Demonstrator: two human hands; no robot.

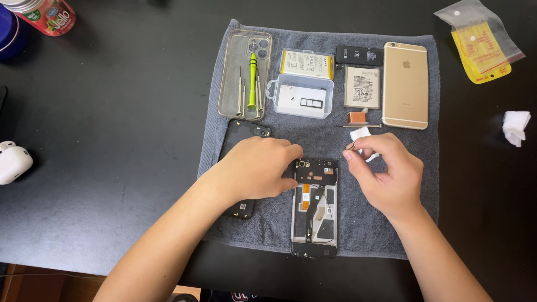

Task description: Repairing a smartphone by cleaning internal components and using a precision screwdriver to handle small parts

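Head view: the opened phone [314, 208] lies on the grey towel [391, 223], long axis toward me, camera end away. My left hand [254, 170] steadies its top; my right hand [386, 170] pinches a small part [349, 146]. The clear case [230, 84] holds screwdrivers [252, 81].

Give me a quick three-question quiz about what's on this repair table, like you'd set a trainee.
1. True or false: the left hand rests at the top of the opened phone.
2. Where do the screwdrivers lie? A) in the clear phone case B) in the plastic box C) on the gold phone
3. What do all the phone parts rest on?

Key: 1 true; 2 A; 3 the grey towel.
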